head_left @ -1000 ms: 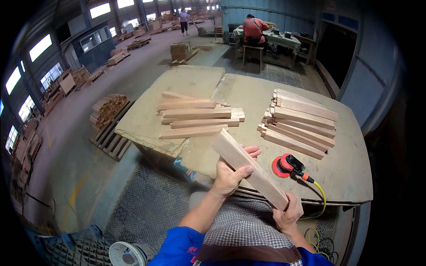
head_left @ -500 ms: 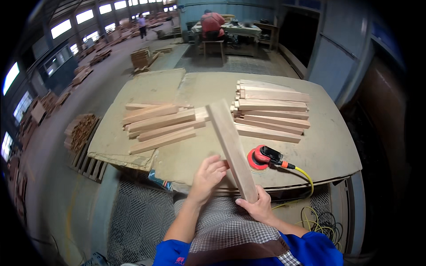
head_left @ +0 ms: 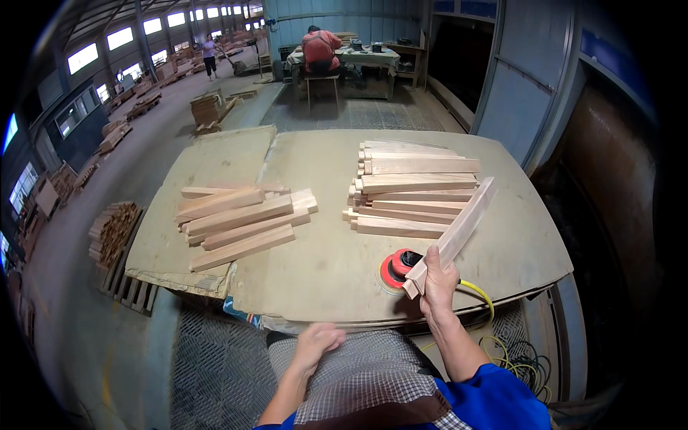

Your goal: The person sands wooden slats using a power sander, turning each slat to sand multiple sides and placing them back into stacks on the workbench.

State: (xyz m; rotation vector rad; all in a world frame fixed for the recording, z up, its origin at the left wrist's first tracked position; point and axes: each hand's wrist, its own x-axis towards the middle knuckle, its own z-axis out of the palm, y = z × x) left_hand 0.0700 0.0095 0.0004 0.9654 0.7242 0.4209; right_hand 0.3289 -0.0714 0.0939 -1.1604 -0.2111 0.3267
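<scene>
My right hand (head_left: 438, 283) grips a pale wooden bar (head_left: 466, 226) near its lower end, which has a narrower stepped tip. The bar slants up to the right, in front of the right-hand stack of bars (head_left: 419, 183). Just left of that hand, a red and black sander (head_left: 393, 271) sits on the table, partly hidden behind the bar's end. My left hand (head_left: 315, 345) is over my checked apron at the table's near edge. Its slightly blurred fingers are curled together, with nothing visible in them.
Another pile of wooden bars (head_left: 247, 218) lies on the left of the worn table (head_left: 322, 287). The sander's yellow hose (head_left: 479, 290) drops over the front edge to coils on the floor. A loaded pallet (head_left: 118, 247) stands at left. A person in red (head_left: 320, 50) sits farther back.
The bar has swung from leaning left to leaning right, moving rightward and up in my right hand. My left hand has come away from beside it, down toward my apron, its fingers curling in.
</scene>
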